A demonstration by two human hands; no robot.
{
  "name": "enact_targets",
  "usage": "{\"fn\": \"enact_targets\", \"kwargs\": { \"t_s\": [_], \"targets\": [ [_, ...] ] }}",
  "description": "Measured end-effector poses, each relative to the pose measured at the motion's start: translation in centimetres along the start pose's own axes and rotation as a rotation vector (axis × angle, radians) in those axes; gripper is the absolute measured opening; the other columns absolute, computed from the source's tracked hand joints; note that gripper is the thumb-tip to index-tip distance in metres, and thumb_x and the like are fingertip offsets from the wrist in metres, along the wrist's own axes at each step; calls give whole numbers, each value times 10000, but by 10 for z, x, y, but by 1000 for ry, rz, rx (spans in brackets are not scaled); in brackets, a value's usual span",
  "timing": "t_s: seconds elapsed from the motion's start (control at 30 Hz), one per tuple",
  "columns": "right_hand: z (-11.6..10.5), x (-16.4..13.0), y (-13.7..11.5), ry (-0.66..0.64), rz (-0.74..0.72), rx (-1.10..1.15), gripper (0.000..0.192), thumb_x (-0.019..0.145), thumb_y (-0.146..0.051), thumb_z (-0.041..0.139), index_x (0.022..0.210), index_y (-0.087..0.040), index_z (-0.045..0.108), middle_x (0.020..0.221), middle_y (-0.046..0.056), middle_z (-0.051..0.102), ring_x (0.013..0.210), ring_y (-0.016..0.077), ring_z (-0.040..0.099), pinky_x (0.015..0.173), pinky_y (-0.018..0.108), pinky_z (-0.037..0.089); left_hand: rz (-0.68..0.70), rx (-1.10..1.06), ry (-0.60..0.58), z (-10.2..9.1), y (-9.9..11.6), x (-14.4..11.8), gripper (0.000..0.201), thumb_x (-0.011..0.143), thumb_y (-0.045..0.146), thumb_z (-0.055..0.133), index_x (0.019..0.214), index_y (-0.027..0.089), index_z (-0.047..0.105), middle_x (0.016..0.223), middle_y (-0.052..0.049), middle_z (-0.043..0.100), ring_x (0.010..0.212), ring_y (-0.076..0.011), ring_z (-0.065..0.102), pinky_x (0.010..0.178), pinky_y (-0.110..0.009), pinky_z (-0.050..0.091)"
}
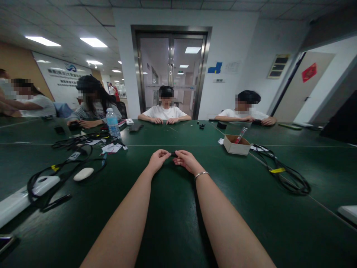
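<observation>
Both arms reach forward over the green table (173, 208), and the hands meet near its middle. A small black piece (173, 154) is pinched between them; its kind is too small to tell. My left hand (158, 160) is closed, with thumb and fingertips on the piece's left end. From the other side my right hand (187, 160), with a silver bracelet (201, 174) at the wrist, grips its right end. Fingers cover most of the piece.
Left lie black cables (80, 149), a white mouse (83, 174), a white power strip (41, 186) and a water bottle (113, 123). Right are an open box (236, 148) and a coiled cable (290, 182). Several people sit across the table, small black parts (202, 126) near them.
</observation>
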State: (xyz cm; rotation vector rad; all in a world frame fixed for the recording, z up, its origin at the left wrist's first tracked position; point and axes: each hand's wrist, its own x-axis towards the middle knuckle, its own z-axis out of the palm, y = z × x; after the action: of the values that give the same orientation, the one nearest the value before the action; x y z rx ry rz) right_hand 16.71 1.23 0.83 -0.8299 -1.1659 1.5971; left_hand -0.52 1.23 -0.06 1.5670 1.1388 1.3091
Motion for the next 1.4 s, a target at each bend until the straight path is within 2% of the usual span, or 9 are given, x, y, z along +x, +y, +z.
{"fn": "enact_targets", "kwargs": {
  "t_s": [0.27,0.4,0.57,0.77,0.9,1.03,1.1,1.23,1.4],
  "targets": [
    [0,5,5,57,-35,4,132,812,-194,681,833,-103,589,609,71,642,497,119,610,495,198,530,-52,0,35,7,-1,1,279,834,371,483,959,135,565,663,-21,576,566,-119,514,552,-236,401],
    [2,4,4,65,-31,-3,130,804,-178,689,832,-98,590,603,72,640,499,119,610,496,199,532,-36,19,47,8,-6,2,219,815,289,516,979,154,569,807,-43,608,631,-111,551,588,-226,425],
    [3,3,2,77,-17,-18,84,830,-151,655,846,-97,592,609,69,644,498,114,612,497,191,536,-97,49,79,8,-9,4,331,881,378,400,1105,145,475,629,8,555,474,-109,504,506,-233,396],
    [3,2,2,61,-24,-20,88,822,-149,662,853,-97,598,618,66,644,512,114,614,502,190,539,-139,31,99,8,2,3,290,797,174,490,1084,149,520,814,-38,608,651,-115,578,584,-217,415],
    [3,1,2,60,-22,-28,92,819,-148,662,858,-102,593,621,62,644,522,116,617,517,195,543,-163,22,64,8,3,1,255,835,296,463,1013,142,561,829,-66,620,659,-139,580,598,-251,437],
    [4,1,2,38,-35,-7,142,788,-161,700,855,-104,589,630,63,644,518,112,610,516,191,537,-9,64,109,9,-5,3,322,730,212,598,1045,156,557,927,-72,604,807,-153,582,724,-266,458],
    [4,1,2,37,-32,-10,137,792,-156,695,860,-102,589,637,67,646,519,112,611,512,188,534,-7,56,148,9,-7,4,374,704,201,627,1067,166,545,991,-79,591,872,-164,577,768,-279,456],
    [4,2,2,51,-14,-26,104,813,-135,665,878,-104,589,634,58,643,520,113,616,509,188,537,-97,7,31,8,-6,3,258,833,313,464,1010,152,561,883,-78,606,754,-166,588,690,-295,461],
    [5,1,1,50,-13,-32,92,819,-114,651,886,-99,590,640,59,645,525,108,619,514,177,540,-43,62,42,8,-1,1,271,745,207,558,1011,161,578,889,-53,597,811,-153,569,741,-263,438]
  ]
}}
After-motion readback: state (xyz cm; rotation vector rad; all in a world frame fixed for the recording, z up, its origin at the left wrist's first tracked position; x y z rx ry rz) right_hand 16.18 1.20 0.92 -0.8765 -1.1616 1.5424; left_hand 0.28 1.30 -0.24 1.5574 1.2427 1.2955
